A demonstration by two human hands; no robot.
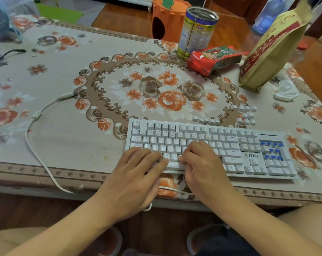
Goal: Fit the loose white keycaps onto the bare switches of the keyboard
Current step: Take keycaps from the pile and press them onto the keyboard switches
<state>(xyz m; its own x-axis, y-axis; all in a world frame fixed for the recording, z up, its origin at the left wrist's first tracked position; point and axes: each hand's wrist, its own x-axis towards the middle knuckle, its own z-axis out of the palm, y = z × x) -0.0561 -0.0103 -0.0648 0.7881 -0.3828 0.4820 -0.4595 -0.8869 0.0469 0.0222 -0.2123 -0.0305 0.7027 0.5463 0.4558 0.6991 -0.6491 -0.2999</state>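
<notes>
A white keyboard lies at the table's near edge. Bare blue switches show in its number pad at the right. Loose white keycaps lie on the cloth behind the keyboard: a short row and a cluster. My left hand rests palm down on the keyboard's lower left keys, with its fingers curled onto the caps. My right hand rests beside it over the middle keys and the space bar, fingers bent down. Neither hand visibly holds a keycap.
The keyboard's white cable loops left and over the table's front edge. A tin can, a red snack bag and a tall yellow-green bag stand behind to the right. Crumpled white plastic lies at the right.
</notes>
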